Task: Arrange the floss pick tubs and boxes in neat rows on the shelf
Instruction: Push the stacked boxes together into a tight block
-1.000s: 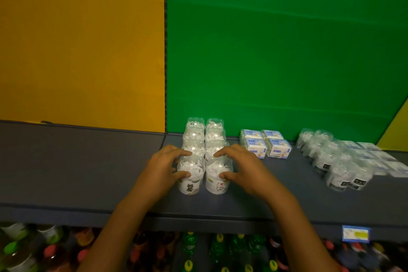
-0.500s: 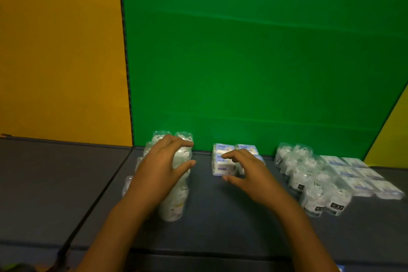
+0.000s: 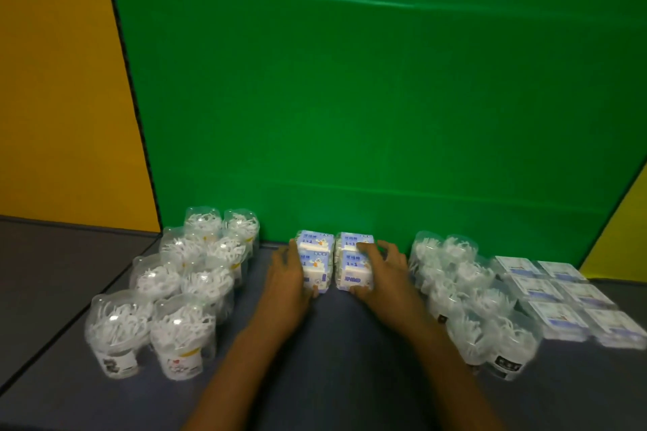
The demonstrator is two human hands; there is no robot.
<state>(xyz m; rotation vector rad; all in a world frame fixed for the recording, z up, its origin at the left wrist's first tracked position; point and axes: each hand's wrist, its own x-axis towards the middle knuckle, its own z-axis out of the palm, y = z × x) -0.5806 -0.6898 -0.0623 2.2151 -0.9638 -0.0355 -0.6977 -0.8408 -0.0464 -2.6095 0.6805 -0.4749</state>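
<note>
A block of blue-and-white floss pick boxes stands in two columns at the back middle of the dark grey shelf. My left hand holds the block's left side, thumb at its front corner. My right hand grips the right column, fingers over the top and thumb at the front. Two rows of clear floss pick tubs run front to back on the left. Another two rows of clear tubs stand on the right.
Flat clear-wrapped boxes lie in two rows at the far right, beside the right tubs. A green back panel rises straight behind the goods, with a yellow panel to its left. A seam crosses the shelf at the front left.
Both hands left the left tubs and moved right to the box block, the left one last. The view shifted right and closer, so the lower shelf of bottles is out of sight.
</note>
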